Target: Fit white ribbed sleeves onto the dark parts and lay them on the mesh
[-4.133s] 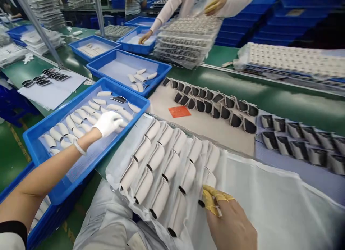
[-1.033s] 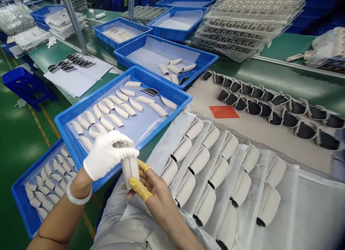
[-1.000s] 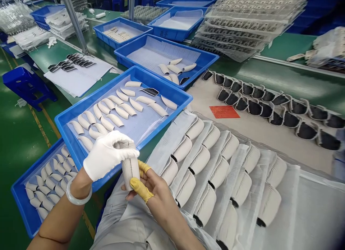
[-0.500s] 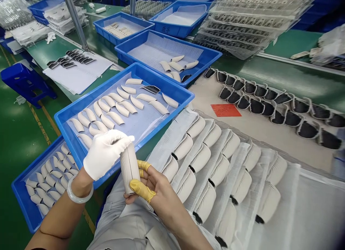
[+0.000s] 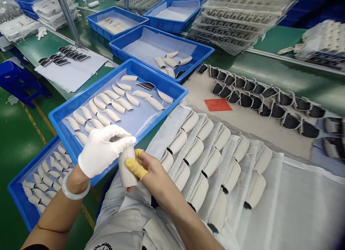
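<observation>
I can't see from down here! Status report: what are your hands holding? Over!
Left white-gloved hand, right yellow-cotted hand: both on curved ribbed off-white piece. Blue plastic tray of such pieces beside them.

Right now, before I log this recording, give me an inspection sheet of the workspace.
Surface: green workbench, with a pale sheet bearing a red card.
Job's things: ribbed white curved piece between both hands; more lie in a blue tray and on a white mesh sheet.
Clutter: stacked clear plastic trays on the far side of the bench.
Hands: left hand, white-gloved, over the piece's top; right hand, yellow cots on its fingers, gripping the piece lower down.
Cables: nothing seen.
Surroundings: green floor, blue stool.
</observation>
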A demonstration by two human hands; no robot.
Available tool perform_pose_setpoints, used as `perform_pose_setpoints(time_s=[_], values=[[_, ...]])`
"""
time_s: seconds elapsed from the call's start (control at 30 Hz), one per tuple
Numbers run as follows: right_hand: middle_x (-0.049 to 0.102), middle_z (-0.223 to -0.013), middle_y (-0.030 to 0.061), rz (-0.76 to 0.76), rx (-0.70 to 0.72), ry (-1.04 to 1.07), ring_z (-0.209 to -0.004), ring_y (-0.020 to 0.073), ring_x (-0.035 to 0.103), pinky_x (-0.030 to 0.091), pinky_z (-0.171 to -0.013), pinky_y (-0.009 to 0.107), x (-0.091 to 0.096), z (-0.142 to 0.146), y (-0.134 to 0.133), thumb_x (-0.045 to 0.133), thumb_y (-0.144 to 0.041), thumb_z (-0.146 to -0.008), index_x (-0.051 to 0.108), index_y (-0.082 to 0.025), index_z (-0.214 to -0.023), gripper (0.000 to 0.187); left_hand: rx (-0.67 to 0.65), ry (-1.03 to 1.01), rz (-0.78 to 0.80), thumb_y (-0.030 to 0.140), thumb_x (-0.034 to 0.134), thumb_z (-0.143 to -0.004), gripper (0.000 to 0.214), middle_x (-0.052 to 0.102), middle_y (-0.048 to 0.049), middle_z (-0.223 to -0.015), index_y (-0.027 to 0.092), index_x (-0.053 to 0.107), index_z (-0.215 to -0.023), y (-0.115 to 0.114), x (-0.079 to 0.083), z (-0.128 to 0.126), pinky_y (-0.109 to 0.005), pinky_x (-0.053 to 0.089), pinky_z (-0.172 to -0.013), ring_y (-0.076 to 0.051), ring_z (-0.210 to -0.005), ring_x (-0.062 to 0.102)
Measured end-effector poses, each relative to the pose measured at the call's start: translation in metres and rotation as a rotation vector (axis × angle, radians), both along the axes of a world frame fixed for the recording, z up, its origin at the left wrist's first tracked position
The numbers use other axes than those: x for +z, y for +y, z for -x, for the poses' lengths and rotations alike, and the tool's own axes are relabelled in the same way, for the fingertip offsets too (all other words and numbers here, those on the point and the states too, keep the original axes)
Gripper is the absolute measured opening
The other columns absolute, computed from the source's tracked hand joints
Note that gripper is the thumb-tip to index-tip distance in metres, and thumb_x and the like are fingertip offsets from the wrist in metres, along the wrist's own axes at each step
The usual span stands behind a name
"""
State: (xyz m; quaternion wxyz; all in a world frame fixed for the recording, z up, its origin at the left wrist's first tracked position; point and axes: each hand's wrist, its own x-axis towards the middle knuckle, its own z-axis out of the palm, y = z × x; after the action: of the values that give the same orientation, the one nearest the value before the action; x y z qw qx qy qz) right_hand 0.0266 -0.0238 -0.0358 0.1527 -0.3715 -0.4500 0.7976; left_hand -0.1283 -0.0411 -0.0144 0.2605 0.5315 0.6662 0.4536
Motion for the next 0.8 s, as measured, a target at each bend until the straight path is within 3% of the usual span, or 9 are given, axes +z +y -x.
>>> perform_pose_setpoints(time_s=[0.1, 0.17, 0.33, 0.43, 0.6, 0.8], values=[[0.058, -0.078, -0.0008, 0.041, 0.006, 0.032, -0.064, 0.0146, 0.059, 0.052, -0.051, 0.025, 0.009, -0.001, -0.004, 0.081, -0.037, -0.063, 0.053, -0.02, -0.095, 0.046, 0.032, -0.092, -0.042, 0.023, 0.07, -0.072, 0.004, 0.069, 0.0009, -0.069, 0.02, 0.069, -0.069, 0.0, 0.002, 0.002, -0.025, 0.054, -0.06, -0.015, -0.065, 0.064], [0.059, -0.081, 0.0003, 0.036, 0.008, 0.05, -0.067, 0.0145, 0.058, 0.052, -0.054, 0.025, 0.015, -0.004, -0.009, 0.081, -0.032, -0.064, 0.052, -0.02, -0.103, 0.05, 0.029, -0.15, -0.076, 0.02, 0.07, -0.073, 0.003, 0.069, 0.001, -0.068, 0.021, 0.07, -0.069, -0.002, 0.003, 0.003, -0.025, 0.054, -0.058, -0.014, -0.062, 0.064], [0.061, -0.079, 0.0025, -0.169, 0.009, -0.014, -0.067, 0.0162, 0.059, 0.05, -0.055, 0.026, 0.02, -0.011, -0.023, 0.077, -0.029, -0.069, 0.054, -0.019, -0.1, 0.04, 0.011, -0.169, -0.181, 0.019, 0.07, -0.074, 0.005, 0.07, 0.0023, -0.07, 0.024, 0.071, -0.073, -0.01, 0.004, 0.002, -0.023, 0.053, -0.058, -0.013, -0.064, 0.064], [0.061, -0.076, 0.0019, -0.256, -0.01, -0.001, -0.063, 0.0158, 0.058, 0.05, -0.054, 0.026, 0.014, -0.014, -0.029, 0.075, -0.03, -0.071, 0.054, -0.02, -0.11, 0.045, -0.004, -0.131, -0.215, 0.018, 0.069, -0.076, 0.007, 0.07, 0.0019, -0.071, 0.025, 0.071, -0.075, -0.015, 0.007, 0.001, -0.023, 0.053, -0.059, -0.014, -0.066, 0.065], [0.062, -0.073, 0.0018, -0.333, 0.003, -0.014, -0.059, 0.0164, 0.056, 0.049, -0.051, 0.027, 0.001, -0.018, -0.032, 0.076, -0.031, -0.07, 0.053, -0.024, -0.122, 0.058, -0.045, -0.113, -0.204, 0.016, 0.069, -0.076, 0.01, 0.068, 0.0039, -0.069, 0.026, 0.069, -0.074, -0.019, 0.01, -0.001, -0.019, 0.052, -0.058, -0.011, -0.063, 0.063], [0.065, -0.103, 0.0114, -0.47, -0.064, -0.228, -0.083, 0.0258, 0.062, 0.054, -0.065, 0.037, 0.006, -0.014, -0.038, 0.067, -0.035, -0.077, 0.047, -0.022, -0.133, 0.061, 0.021, 0.017, -0.057, 0.019, 0.073, -0.071, 0.013, 0.06, 0.0051, -0.062, 0.022, 0.061, -0.066, -0.017, 0.013, -0.008, -0.018, 0.046, -0.052, -0.008, -0.056, 0.054]])
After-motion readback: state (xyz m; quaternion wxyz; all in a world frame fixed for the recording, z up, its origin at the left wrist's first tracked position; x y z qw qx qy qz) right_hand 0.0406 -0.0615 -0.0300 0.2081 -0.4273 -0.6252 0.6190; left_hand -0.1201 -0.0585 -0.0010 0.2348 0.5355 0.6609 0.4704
